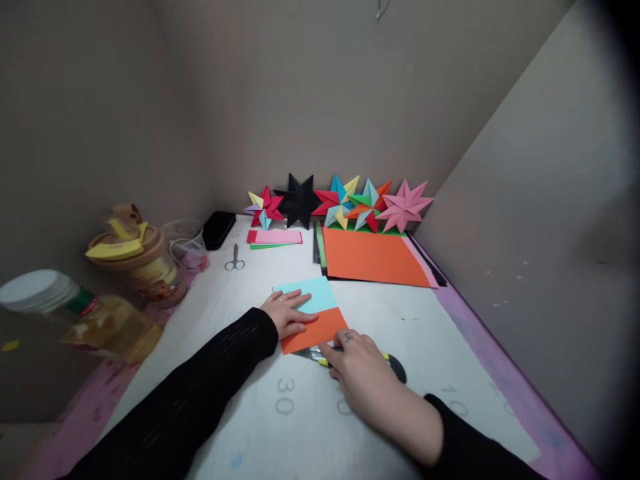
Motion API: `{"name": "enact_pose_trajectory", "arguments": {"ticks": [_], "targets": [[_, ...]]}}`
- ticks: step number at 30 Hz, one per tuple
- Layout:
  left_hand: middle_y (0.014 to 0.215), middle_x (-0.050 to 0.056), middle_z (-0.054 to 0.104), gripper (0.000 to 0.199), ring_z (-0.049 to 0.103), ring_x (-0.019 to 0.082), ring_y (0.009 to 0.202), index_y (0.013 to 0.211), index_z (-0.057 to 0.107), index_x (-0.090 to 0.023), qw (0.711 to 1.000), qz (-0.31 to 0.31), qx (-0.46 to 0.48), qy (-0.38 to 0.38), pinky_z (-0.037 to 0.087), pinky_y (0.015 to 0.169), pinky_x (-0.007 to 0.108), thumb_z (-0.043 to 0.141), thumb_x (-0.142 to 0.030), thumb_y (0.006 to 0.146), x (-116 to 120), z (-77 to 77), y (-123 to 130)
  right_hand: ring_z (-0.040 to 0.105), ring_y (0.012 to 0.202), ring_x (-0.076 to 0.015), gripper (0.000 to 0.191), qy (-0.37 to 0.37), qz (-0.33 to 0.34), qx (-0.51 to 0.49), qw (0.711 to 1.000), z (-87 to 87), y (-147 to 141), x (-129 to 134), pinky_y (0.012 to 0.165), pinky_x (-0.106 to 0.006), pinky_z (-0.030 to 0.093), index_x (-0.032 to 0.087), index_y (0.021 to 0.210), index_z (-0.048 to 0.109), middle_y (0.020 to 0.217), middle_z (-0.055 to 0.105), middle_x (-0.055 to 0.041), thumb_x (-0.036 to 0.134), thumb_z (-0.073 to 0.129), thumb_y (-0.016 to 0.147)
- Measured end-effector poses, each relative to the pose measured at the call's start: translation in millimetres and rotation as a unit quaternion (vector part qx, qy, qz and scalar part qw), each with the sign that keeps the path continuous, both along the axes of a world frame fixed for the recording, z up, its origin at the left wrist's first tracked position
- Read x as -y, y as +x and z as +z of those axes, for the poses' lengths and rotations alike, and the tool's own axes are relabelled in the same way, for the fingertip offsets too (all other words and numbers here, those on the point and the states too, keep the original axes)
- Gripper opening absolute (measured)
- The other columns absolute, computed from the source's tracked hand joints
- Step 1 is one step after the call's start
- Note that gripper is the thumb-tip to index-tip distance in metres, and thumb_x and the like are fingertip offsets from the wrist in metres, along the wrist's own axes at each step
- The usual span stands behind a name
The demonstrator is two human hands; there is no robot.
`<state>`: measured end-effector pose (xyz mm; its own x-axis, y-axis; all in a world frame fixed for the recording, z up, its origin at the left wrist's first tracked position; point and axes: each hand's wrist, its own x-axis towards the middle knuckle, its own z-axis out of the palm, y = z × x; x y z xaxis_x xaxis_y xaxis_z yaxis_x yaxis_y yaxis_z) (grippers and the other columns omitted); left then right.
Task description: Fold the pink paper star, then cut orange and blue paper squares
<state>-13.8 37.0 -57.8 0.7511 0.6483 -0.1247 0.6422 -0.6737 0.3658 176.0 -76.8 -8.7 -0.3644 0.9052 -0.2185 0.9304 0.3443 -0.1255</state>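
Note:
My left hand [290, 315] lies flat with spread fingers on a small stack of paper, light blue paper [320, 295] at the far part and orange paper [317, 330] at the near part. Just right of it, my right hand [357, 360] is wrapped round a black and yellow utility knife [397, 367]. The knife's metal blade points left, close along the near edge of the orange paper; whether its tip is under the paper I cannot tell.
Folded paper stars [299, 201] lean on the back wall. Large orange sheets [375, 257] lie at the back right. Paper strips [275, 237], scissors [235, 259] and a phone [219, 230] are at the back left. A jar [115, 327], a lidded cup [150, 267] and a plastic cup [187, 247] stand left.

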Motion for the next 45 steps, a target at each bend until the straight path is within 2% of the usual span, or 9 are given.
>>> {"name": "enact_pose_trajectory", "arguments": {"ticks": [9,11,14,17,20,24,32,40,45], "targets": [[0.148,-0.001,0.035,0.037,0.027,0.029,0.137,0.122,0.055,-0.044,1.0,0.0,0.024,-0.014,0.018,0.105,0.059,0.055,-0.04,0.085,-1,-0.1,-3,0.051,0.082,-0.0203,0.022,-0.024,0.096,-0.088,0.991,11.6,-18,13,0.069,-0.03,0.032,0.025,0.099,0.065,0.092,0.058,-0.0066,0.018,0.058,0.079],[0.146,0.0,0.039,0.037,0.03,0.029,0.136,0.121,0.057,-0.04,0.999,0.005,0.044,-0.021,0.02,0.106,0.057,0.055,-0.04,0.084,-3,0.9,-6,0.052,0.082,-0.0184,0.024,-0.028,0.071,-0.119,0.99,19.6,6,5,0.071,-0.028,0.034,0.027,0.1,0.065,0.092,0.057,-0.0044,0.018,0.056,0.08],[0.135,0.009,0.052,0.04,0.044,0.028,0.125,0.12,0.061,-0.026,0.996,0.029,0.084,-0.014,0.03,0.104,0.046,0.051,-0.041,0.084,-4,7.0,-10,0.054,0.088,-0.0198,0.037,0.042,-0.084,-0.106,0.99,21.0,69,-18,0.075,-0.029,0.037,0.026,0.114,0.061,0.098,0.057,-0.0067,0.015,0.049,0.081],[0.115,0.014,0.06,0.055,0.055,0.032,0.106,0.116,0.062,-0.018,0.995,0.092,0.043,0.004,0.04,0.093,0.045,0.059,-0.053,0.073,5,18.8,-7,0.056,0.091,-0.0236,0.038,0.094,-0.207,-0.013,0.974,5.0,137,-38,0.077,-0.032,0.038,0.02,0.118,0.06,0.101,0.057,-0.0113,0.016,0.046,0.083],[0.11,0.015,0.058,0.068,0.056,0.035,0.099,0.113,0.059,-0.017,0.99,0.136,-0.045,-0.008,0.044,0.083,0.048,0.072,-0.052,0.056,19,30.8,3,0.058,0.091,-0.0236,0.042,0.083,-0.224,0.022,0.971,-15.6,173,-49,0.078,-0.032,0.039,0.021,0.119,0.06,0.1,0.059,-0.0106,0.014,0.048,0.08],[0.098,0.012,0.063,0.059,0.058,0.032,0.092,0.107,0.057,-0.015,0.981,0.165,-0.08,-0.06,0.044,0.08,0.043,0.072,-0.041,0.056,26,38.7,13,0.054,0.1,-0.0296,0.053,0.125,-0.215,0.007,0.969,-19.0,150,-54,0.084,-0.038,0.04,0.015,0.133,0.048,0.109,0.059,-0.0153,0.014,0.047,0.079],[0.095,0.007,0.06,0.034,0.052,0.026,0.089,0.083,0.059,-0.02,0.986,0.149,-0.03,-0.066,0.04,0.077,0.034,0.07,-0.031,0.053,26,32.7,11,0.046,0.117,-0.0255,0.06,0.007,0.045,-0.23,0.972,1.6,40,-63,0.1,-0.037,0.034,0.017,0.126,0.051,0.126,0.053,-0.0121,0.015,0.056,0.066],[0.086,0.001,0.059,0.036,0.051,0.019,0.077,0.085,0.057,-0.022,0.979,0.154,0.009,-0.134,0.037,0.065,0.028,0.072,-0.034,0.055,25,24.9,-1,0.051,0.064,-0.0126,0.01,-0.138,-0.025,-0.246,0.959,-7.9,55,-95,0.055,-0.022,0.035,0.018,0.067,0.059,0.068,0.058,0.0024,0.016,0.06,0.058],[0.086,-0.004,0.068,0.058,0.055,0.017,0.083,0.101,0.055,-0.024,0.958,0.087,0.125,-0.242,0.04,0.076,0.027,0.081,-0.038,0.05,14,19.6,-15,0.05,0.053,-0.0115,0.019,-0.031,-0.201,-0.512,0.834,17.9,66,-149,0.051,-0.023,0.038,0.018,0.084,0.056,0.059,0.052,0.0043,0.029,0.058,0.069]]}}
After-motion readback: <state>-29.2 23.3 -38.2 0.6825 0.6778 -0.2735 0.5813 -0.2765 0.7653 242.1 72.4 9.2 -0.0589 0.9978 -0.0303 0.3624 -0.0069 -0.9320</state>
